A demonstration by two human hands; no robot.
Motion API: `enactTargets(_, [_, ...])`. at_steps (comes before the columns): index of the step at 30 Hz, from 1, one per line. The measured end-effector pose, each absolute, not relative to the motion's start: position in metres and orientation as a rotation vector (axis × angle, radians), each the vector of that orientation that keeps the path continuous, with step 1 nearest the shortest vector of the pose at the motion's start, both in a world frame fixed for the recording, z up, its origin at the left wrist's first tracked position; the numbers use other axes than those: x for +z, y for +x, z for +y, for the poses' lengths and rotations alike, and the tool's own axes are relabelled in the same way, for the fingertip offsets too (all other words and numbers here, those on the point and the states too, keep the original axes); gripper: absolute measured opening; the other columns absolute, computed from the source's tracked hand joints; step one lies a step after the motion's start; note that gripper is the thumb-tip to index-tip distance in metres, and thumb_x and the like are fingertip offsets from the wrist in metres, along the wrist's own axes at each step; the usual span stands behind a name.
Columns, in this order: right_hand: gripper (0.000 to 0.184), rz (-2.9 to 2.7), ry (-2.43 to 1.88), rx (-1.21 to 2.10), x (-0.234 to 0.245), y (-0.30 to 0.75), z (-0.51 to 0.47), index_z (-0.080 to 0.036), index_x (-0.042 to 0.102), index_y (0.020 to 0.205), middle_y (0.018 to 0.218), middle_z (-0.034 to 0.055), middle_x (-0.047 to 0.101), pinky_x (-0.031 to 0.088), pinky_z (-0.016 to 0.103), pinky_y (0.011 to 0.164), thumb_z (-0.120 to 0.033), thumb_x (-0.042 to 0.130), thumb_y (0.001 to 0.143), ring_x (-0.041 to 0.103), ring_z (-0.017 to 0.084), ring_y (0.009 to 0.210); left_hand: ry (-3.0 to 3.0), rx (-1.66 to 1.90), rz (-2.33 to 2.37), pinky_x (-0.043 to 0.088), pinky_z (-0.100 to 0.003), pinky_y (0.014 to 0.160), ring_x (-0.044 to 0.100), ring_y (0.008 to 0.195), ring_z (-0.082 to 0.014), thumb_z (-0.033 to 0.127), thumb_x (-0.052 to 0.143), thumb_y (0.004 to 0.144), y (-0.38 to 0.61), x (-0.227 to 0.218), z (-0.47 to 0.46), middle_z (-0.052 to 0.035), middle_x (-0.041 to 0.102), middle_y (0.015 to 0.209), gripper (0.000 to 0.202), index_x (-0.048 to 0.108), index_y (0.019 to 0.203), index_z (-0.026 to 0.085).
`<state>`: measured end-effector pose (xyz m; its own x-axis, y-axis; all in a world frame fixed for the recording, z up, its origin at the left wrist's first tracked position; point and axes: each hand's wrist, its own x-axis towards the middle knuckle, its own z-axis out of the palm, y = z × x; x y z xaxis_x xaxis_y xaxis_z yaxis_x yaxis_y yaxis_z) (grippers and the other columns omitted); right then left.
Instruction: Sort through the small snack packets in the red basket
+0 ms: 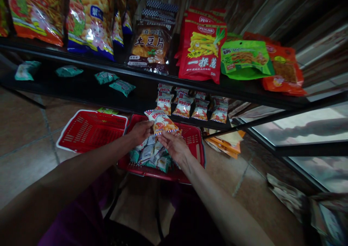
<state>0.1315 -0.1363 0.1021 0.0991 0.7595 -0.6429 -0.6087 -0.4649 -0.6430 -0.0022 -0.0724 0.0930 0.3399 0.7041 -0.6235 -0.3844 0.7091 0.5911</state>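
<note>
Between my two hands is a small white and orange snack packet [163, 122], held above a red basket [194, 133]. My left hand [143, 130] has its fingers closed on the packet's left end. At its lower edge, my right hand [174, 144] pinches the same packet. Below, the basket holds several teal and white snack packets [149, 153], partly hidden by my hands. Matching white and orange packets [183, 106] stand in rows on the lower shelf, just beyond my hands.
A second red basket [92, 132] lies on the floor at left. Several teal packets [122, 87] rest on the lower shelf [67, 90]. Larger snack bags [202, 50] stand along the upper shelf. Orange and cream papers or packaging [225, 144] lie on the floor at right.
</note>
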Motion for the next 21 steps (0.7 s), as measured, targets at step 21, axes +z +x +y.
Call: enactTargets(21, [0.026,-0.317,-1.441,1.639,0.094,0.133,-0.149,-0.018,0.062,0.064,0.061,-0.0008,0.068,0.054,0.020,0.057,-0.019,0.085,0.052,0.064,0.010,0.054,0.377,0.997,1.165,0.046,-0.022,0.054,0.057,0.053,-0.0101,0.020,0.068,0.072,-0.032,0.094,-0.039,0.0007,0.061,0.060,0.014,0.057,0.066,0.014])
